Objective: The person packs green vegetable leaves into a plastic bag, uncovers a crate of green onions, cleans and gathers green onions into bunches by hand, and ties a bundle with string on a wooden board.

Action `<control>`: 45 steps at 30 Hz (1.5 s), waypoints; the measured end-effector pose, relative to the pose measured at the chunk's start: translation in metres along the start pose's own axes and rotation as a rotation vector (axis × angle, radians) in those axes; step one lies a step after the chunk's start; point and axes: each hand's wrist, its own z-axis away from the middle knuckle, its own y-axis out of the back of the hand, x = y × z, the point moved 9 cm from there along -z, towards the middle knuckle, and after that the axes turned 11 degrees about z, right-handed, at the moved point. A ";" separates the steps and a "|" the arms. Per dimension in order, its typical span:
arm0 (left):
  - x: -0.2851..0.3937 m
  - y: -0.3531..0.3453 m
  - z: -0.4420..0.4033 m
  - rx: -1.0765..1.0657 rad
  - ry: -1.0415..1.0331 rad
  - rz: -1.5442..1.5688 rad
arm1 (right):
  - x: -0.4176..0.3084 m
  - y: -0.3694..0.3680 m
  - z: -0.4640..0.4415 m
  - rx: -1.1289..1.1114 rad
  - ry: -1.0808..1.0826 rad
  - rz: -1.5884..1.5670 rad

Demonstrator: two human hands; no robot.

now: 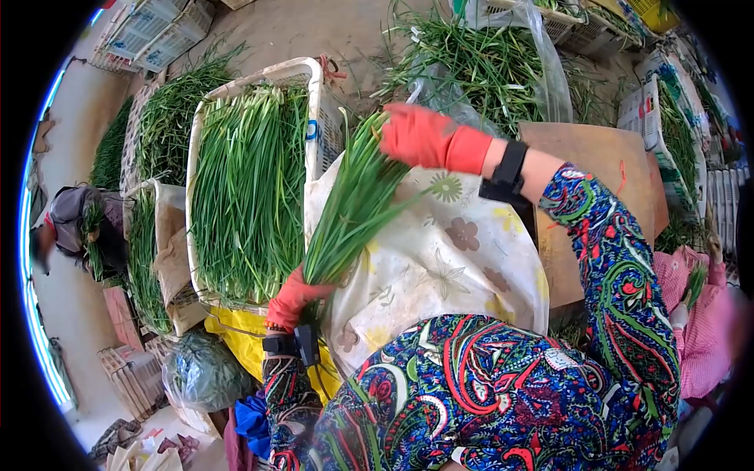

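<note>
A long bunch of green chives (353,200) lies slantwise over my lap, on a pale flower-printed cloth (440,267). My left hand (295,298), in an orange-red rubber glove, is closed round its lower end. At the upper end of the bunch is my right hand (424,140), gloved alike and somewhat blurred. Its fingers are curled against the chives there; the fingertips are partly hidden. Just left of the bunch stands a white plastic crate (314,86) filled with chives (251,188) laid lengthwise in neat rows.
Loose chives (487,67) are heaped on clear plastic ahead of me. A brown board (597,196) lies to the right. More crates (161,31) stand around. One person (86,228) at far left holds greens; another in a pink checked sleeve (699,330) is at right.
</note>
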 end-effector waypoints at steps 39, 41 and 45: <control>-0.024 0.011 0.005 0.033 0.026 0.061 | 0.026 -0.040 0.048 -0.301 -0.297 -0.319; -0.024 0.012 0.005 0.024 0.059 0.054 | 0.021 -0.036 0.042 -0.347 -0.197 -0.232; -0.022 0.012 0.005 0.041 0.046 0.065 | 0.055 -0.006 0.040 -0.105 -0.136 -0.080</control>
